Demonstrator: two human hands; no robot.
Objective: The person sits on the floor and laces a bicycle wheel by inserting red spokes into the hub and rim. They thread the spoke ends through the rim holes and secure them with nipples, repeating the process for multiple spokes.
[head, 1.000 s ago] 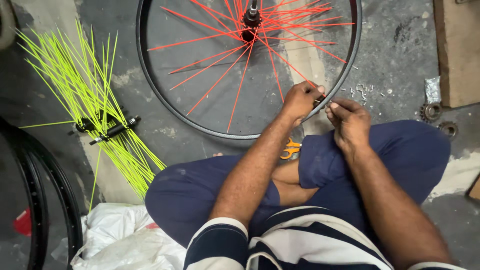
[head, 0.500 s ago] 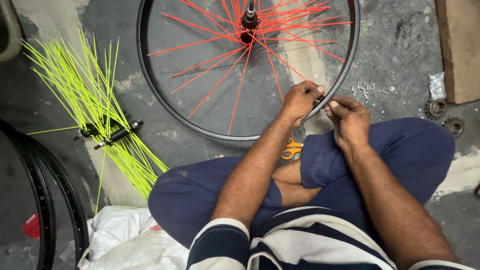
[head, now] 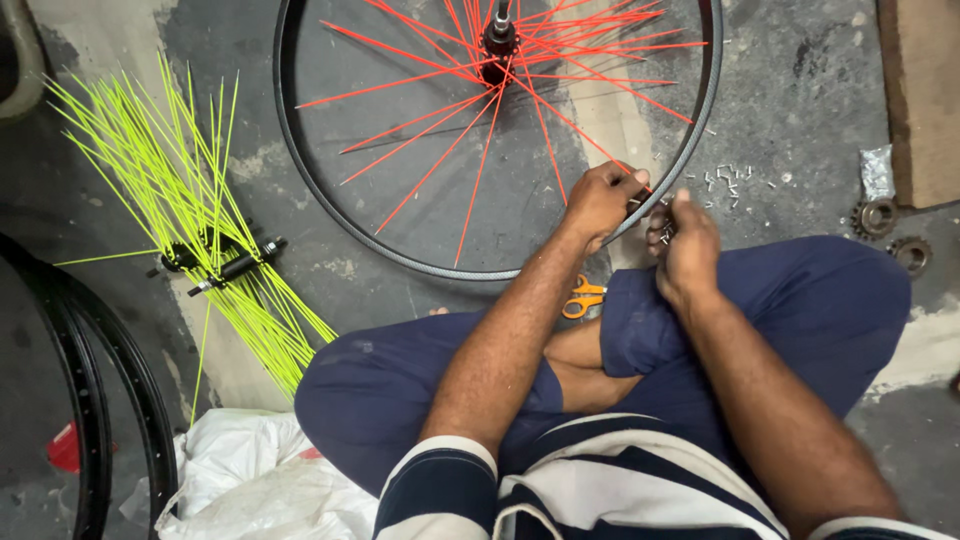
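Barely anything had shifted since the frame before: both hands had stayed at the near right arc of the rim, and only the view itself had drifted a touch. That black bicycle rim (head: 300,170) lay flat on the concrete floor (head: 800,90) at the far middle of the scene, with red spokes (head: 430,165) fanning out from the hub (head: 497,42) at its far side. The left hand (head: 600,200) was closed on the rim's near right edge, fingers curled over it right where one red spoke came down to meet it. The right hand (head: 688,240) sat just beside it, to the right, fingers pinched shut on something small at the rim; what it pinched was too small to tell.

Just past the hands, outside the rim, a scatter of small silver nipples (head: 728,183) lay on the floor. Near the hands, orange-handled scissors (head: 580,298) peeked out between the forearm and the crossed legs in dark blue trousers (head: 800,310).

Out to the left, a big bundle of neon yellow spokes (head: 170,190) spread across the floor, laced through a second black hub (head: 225,262). At the far left edge, more black rims (head: 90,400) curved past. A crumpled white plastic bag (head: 250,480) lay at the near left. Over on the right, two small sprockets (head: 878,215) rested beside a brown board (head: 925,90).
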